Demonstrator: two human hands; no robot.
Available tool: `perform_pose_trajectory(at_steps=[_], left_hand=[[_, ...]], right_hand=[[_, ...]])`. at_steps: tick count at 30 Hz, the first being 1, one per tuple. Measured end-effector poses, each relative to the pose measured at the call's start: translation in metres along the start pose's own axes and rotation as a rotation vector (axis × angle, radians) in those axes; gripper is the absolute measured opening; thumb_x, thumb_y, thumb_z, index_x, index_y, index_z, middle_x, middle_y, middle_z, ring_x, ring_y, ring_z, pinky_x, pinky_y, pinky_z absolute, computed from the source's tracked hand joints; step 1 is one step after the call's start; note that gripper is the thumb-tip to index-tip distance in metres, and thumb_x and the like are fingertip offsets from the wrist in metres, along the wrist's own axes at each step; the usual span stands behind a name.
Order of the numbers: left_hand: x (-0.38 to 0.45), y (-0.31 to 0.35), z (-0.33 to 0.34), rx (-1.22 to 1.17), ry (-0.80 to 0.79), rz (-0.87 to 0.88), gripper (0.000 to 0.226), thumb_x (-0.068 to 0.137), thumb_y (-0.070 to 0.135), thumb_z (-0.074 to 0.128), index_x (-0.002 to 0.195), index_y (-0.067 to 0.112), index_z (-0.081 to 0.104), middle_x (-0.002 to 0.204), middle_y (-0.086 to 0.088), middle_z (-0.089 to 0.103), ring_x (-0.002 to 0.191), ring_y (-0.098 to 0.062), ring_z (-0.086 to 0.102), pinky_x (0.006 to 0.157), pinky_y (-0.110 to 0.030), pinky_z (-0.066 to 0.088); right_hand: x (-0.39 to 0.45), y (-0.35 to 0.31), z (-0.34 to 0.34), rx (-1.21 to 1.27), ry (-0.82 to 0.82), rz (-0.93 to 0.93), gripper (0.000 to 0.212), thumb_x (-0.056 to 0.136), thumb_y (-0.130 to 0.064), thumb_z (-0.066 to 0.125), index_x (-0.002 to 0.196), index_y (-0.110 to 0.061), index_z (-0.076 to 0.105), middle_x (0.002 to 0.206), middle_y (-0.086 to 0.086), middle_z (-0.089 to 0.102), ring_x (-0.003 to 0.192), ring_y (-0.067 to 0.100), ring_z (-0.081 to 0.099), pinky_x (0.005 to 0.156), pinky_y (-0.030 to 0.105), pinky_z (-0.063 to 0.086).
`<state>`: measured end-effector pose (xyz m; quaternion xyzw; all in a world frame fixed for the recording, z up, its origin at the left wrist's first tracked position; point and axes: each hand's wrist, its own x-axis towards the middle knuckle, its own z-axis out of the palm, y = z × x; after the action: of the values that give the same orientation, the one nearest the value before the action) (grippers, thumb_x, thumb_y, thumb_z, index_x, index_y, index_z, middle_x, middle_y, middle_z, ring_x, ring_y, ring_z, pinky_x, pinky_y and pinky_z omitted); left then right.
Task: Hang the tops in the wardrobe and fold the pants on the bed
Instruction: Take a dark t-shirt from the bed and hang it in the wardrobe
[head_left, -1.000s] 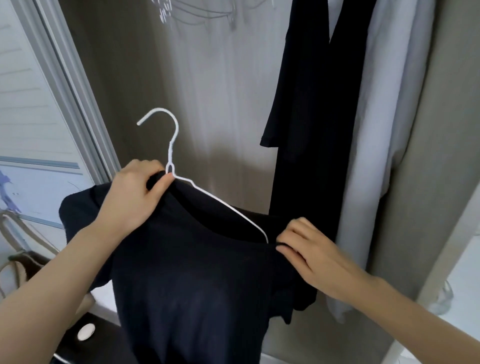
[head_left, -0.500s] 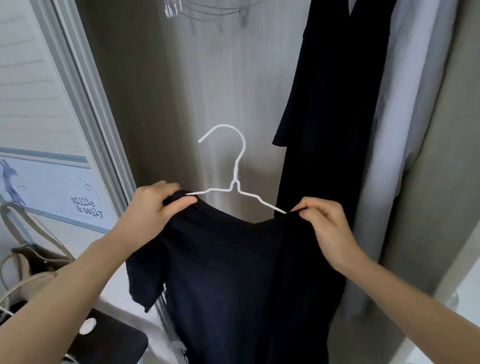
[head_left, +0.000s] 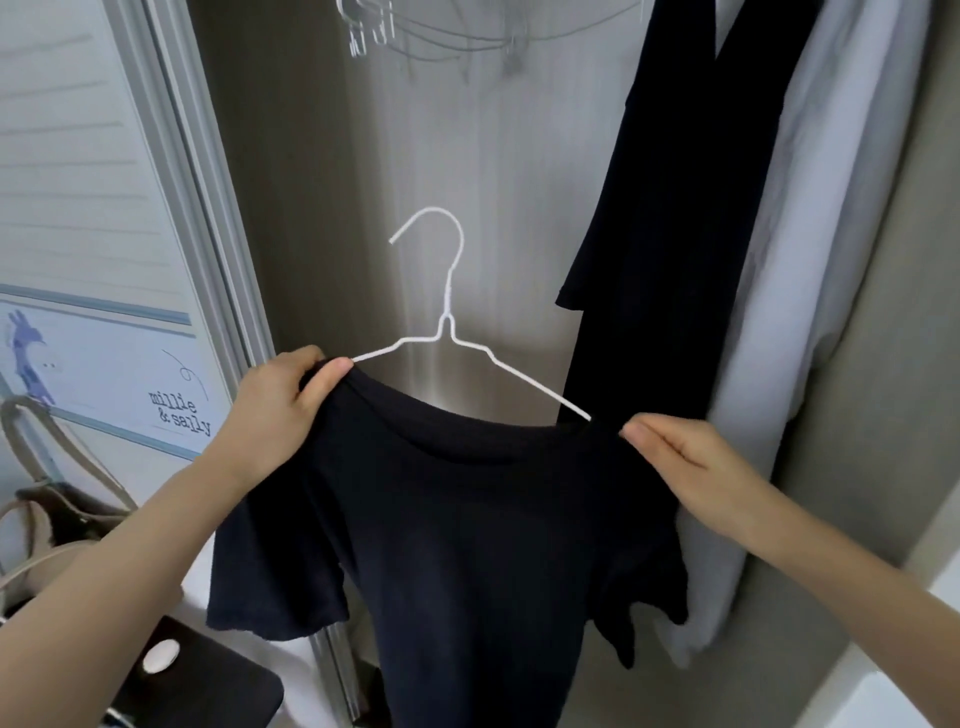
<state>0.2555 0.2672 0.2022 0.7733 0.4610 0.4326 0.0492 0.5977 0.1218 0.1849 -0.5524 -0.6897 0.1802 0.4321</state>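
I take the wardrobe (head_left: 322, 208) as my landmark: it stands open in front of me, and I read that as the reason everything is held up at chest height facing its back wall. Inside it, at the right, hang two garments, one black dress (head_left: 675, 234) and one white shirt (head_left: 810, 312) just beside it, so I judge the free space is to their left. At the top of the wardrobe I see a cluster of spare wire hangers (head_left: 457, 31); I cannot count them, they overlap and blur.

In front of the wardrobe opening I hold one black top (head_left: 467, 545), the task's thing, already threaded on one white hanger (head_left: 447, 322). Its hook points up toward the rail, which I cannot see. My left hand (head_left: 280, 410) is closed, pinching the top's left shoulder against the hanger arm; my right hand (head_left: 691, 457) is closed too, pinching the right shoulder where the wire disappears under the cloth. I think both pinches are there to spread the neckline evenly so the top will not slide off

Left of the wardrobe, past its sliding door frame, sit one beige bag (head_left: 47, 514) and one dark stool (head_left: 208, 686) with one small white thing on it
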Motion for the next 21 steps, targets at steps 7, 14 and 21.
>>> perform_pose_trajectory(at_steps=[7,14,21], left_hand=[[0.022,-0.007,0.003,0.01,-0.014,-0.003,0.037,0.098,0.042,0.047,0.068,0.02,0.048,0.068,-0.008,0.053,0.068,-0.02,0.052,0.062,-0.027,0.038],[0.036,-0.012,0.004,-0.023,-0.047,-0.113,0.039,0.099,0.044,0.045,0.072,0.018,0.055,0.076,-0.004,0.057,0.078,-0.023,0.055,0.074,-0.034,0.037],[0.04,0.016,0.016,-0.297,-0.254,-0.161,0.032,0.098,0.038,0.052,0.127,0.03,0.059,0.12,0.013,0.064,0.114,-0.002,0.06,0.102,-0.022,0.041]], right_hand=[[-0.001,-0.033,-0.009,0.349,-0.407,0.318,0.037,0.098,-0.038,0.042,0.087,-0.01,0.063,0.087,0.003,0.061,0.083,0.016,0.058,0.079,0.026,0.05],[0.0,-0.079,-0.005,0.749,-0.317,0.416,0.034,0.095,-0.028,0.046,0.108,-0.009,0.072,0.117,0.01,0.069,0.107,0.024,0.066,0.091,0.037,0.054],[0.045,-0.144,-0.002,0.789,-0.055,0.345,0.033,0.1,-0.019,0.046,0.102,0.006,0.067,0.104,0.017,0.072,0.086,0.023,0.071,0.077,0.033,0.058]])
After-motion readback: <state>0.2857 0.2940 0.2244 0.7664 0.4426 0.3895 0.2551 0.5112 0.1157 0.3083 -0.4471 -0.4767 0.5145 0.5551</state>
